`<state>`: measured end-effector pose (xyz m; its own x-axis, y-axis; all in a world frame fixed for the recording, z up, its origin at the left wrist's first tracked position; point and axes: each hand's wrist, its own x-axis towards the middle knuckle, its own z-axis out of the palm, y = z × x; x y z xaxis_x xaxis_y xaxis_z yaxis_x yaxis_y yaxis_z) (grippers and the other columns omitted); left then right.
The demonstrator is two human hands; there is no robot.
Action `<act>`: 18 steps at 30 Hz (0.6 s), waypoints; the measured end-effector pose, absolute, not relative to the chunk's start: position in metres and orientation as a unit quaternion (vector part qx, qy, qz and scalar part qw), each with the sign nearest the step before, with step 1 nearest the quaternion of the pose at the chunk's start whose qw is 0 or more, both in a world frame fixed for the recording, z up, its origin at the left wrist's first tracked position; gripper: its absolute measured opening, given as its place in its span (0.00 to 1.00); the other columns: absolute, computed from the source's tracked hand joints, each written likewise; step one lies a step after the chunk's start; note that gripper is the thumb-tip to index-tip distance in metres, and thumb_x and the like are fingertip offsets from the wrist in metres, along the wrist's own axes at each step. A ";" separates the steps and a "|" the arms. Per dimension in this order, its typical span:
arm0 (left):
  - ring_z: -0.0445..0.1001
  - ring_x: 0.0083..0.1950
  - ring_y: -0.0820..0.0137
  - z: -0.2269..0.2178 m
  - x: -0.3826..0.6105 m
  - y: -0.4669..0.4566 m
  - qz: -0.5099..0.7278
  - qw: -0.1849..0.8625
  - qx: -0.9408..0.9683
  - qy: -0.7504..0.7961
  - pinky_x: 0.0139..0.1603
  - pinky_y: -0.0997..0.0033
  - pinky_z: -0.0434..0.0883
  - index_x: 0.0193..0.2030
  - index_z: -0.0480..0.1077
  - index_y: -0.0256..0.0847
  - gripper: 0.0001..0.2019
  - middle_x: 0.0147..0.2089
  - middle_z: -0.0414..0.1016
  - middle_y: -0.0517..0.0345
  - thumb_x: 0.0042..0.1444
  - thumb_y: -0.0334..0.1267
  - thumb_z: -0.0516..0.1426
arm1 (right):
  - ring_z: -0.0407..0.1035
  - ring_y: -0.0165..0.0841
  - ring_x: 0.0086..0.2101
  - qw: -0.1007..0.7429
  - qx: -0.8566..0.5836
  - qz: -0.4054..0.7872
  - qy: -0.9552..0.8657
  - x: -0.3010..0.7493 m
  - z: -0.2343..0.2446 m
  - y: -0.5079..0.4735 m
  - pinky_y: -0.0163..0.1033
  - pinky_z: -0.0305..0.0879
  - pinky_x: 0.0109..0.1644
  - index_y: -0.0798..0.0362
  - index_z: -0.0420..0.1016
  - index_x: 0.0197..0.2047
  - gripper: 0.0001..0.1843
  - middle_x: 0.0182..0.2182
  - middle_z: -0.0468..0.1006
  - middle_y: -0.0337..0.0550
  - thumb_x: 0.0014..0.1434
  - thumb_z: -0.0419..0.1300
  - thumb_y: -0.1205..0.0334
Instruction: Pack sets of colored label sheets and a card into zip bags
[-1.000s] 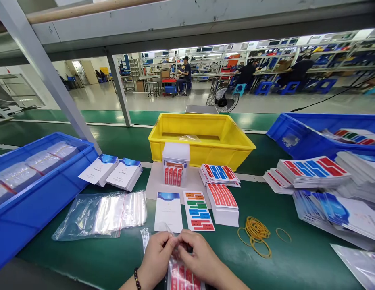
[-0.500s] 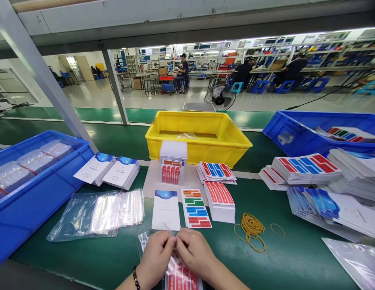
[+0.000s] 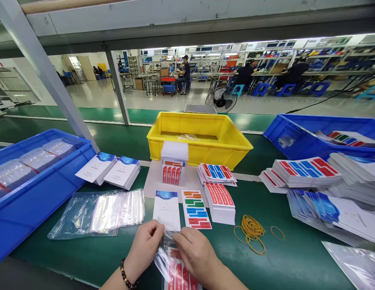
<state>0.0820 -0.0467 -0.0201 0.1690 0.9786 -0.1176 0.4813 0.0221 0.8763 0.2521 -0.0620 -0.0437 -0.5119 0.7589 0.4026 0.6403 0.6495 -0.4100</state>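
At the front edge of the table, my left hand (image 3: 145,242) pinches the mouth of a clear plastic bag (image 3: 163,257) between thumb and fingers. My right hand (image 3: 197,250) closes on the bag's other side, its fingertips bent over the film. Red label sheets (image 3: 182,276) show below the hands; whether they lie inside the bag or under it I cannot tell. Just beyond the hands lie a white booklet (image 3: 167,209) with a blue top and a sheet of coloured labels (image 3: 196,210). A stack of red label sheets (image 3: 220,201) stands to their right.
A yellow bin (image 3: 202,151) stands behind a filled clear box (image 3: 174,163). Blue bins (image 3: 54,181) flank the table. Flat bags (image 3: 117,211) and booklet stacks (image 3: 121,171) lie left; rubber bands (image 3: 252,227), label stacks (image 3: 307,171) and more booklets (image 3: 351,211) lie right.
My hands have moved apart: the left has shifted left and up a little, pulling the bag's film. More of the red labels shows between them.
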 end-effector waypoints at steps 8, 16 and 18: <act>0.64 0.36 0.67 0.012 0.047 -0.054 0.137 0.282 0.865 0.393 0.49 0.63 0.59 0.28 0.66 0.42 0.06 0.28 0.67 0.58 0.53 0.31 0.51 | 0.61 0.27 0.23 0.174 -0.378 0.391 -0.821 0.270 -0.006 -0.059 0.30 0.55 0.27 0.53 0.68 0.26 0.06 0.22 0.69 0.34 0.54 0.56 0.65; 0.61 0.27 0.74 -0.011 0.043 -0.064 0.113 0.425 0.776 0.452 0.30 0.76 0.56 0.23 0.66 0.40 0.11 0.23 0.64 0.63 0.55 0.34 0.49 | 0.63 0.38 0.40 0.151 -0.428 0.195 -0.869 0.250 -0.021 -0.025 0.43 0.58 0.45 0.53 0.68 0.43 0.14 0.39 0.70 0.47 0.51 0.55 0.71; 0.60 0.26 0.74 -0.016 0.049 -0.068 0.119 0.458 0.756 0.451 0.29 0.76 0.55 0.21 0.65 0.39 0.12 0.22 0.62 0.64 0.54 0.34 0.50 | 0.63 0.42 0.40 0.100 -0.437 0.110 -0.887 0.242 -0.032 -0.018 0.48 0.56 0.47 0.56 0.67 0.45 0.19 0.39 0.70 0.51 0.47 0.57 0.71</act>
<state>0.0487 -0.0676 -0.0157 0.5647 0.7915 -0.2336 0.5734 -0.1727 0.8009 0.2418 -0.0183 -0.0319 -0.5989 0.7967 0.0805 0.7528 0.5945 -0.2826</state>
